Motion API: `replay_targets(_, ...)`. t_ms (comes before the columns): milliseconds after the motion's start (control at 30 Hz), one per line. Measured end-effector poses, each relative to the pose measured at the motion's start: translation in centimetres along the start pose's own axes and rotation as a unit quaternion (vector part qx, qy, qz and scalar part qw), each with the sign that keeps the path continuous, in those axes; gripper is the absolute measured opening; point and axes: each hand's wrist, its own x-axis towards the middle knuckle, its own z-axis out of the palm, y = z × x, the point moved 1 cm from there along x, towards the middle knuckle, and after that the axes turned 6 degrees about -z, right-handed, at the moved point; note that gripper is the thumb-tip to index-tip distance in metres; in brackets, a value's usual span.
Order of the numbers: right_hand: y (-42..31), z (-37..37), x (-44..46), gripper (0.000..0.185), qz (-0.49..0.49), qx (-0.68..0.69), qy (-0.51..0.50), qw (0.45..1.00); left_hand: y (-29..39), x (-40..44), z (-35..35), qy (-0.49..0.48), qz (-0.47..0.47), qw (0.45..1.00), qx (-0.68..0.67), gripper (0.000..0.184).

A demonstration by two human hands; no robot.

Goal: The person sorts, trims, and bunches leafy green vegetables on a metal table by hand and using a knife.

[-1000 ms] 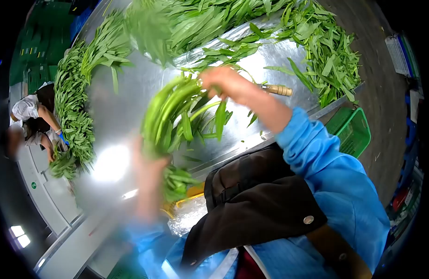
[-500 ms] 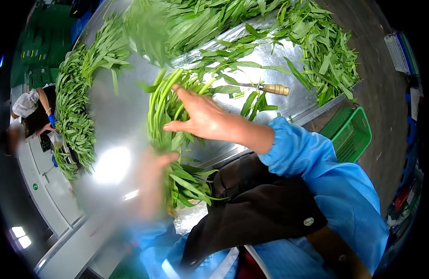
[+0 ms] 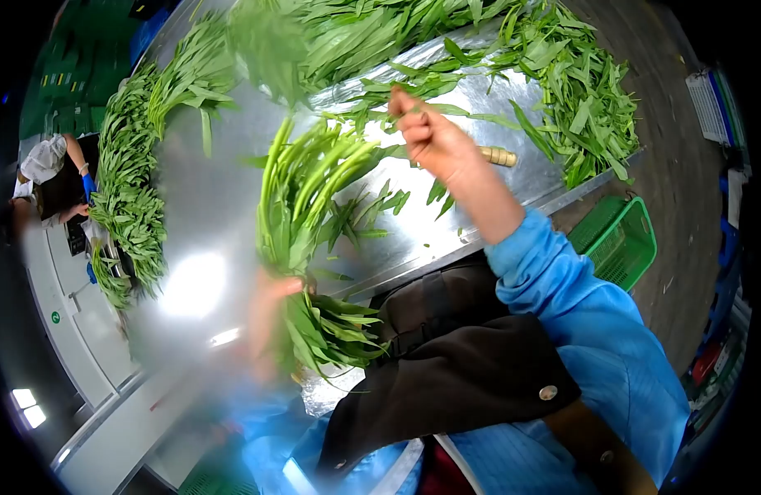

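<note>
My left hand (image 3: 273, 318), partly blurred, is closed around the middle of a bunch of water spinach (image 3: 294, 206). The pale cut stems point away from me, and the leaves hang below my fist toward the apron. Over the metal table, my right hand (image 3: 434, 136) is apart from the bunch with its fingers curled in and the thumb against them. Whether anything small is pinched there I cannot make out. Beneath that hand lies a knife, its wooden handle (image 3: 500, 156) showing and its blade hidden by my hand. Loose leaves (image 3: 385, 202) lie on the table beside the bunch.
Long greens are heaped along the table's far side (image 3: 372, 41), its right end (image 3: 583, 107) and its left edge (image 3: 133, 181). A green plastic basket (image 3: 620, 243) stands off the table's right. A co-worker with a blue glove (image 3: 88, 186) is at the far left.
My right hand has left the bunch, moving up and right, its fingers now curled, and covers the knife blade. Small leaves now lie beside the bunch. My left hand still grips the bunch.
</note>
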Motion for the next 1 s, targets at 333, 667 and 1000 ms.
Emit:
replay_targets(333, 4.3, 7.6, -1.7, 0.024, 0.089, -0.433, -0.155, 0.883, 0.7, 1.0, 2.0, -0.003, 0.044, 0.996, 0.079, 0.063)
replay_targets(667, -2.9, 4.0, 0.5, 0.02, -0.214, -0.69, -0.088, 0.686, 0.0, 0.7, -0.8, 0.028, 0.024, 0.996, 0.081, 0.06)
replay_targets(1000, 2.5, 4.8, -0.9, 0.027, -0.033, -0.711, -0.345, 0.612, 1.1, 1.9, 1.0, -0.026, 0.018, 0.993, 0.111, 0.081)
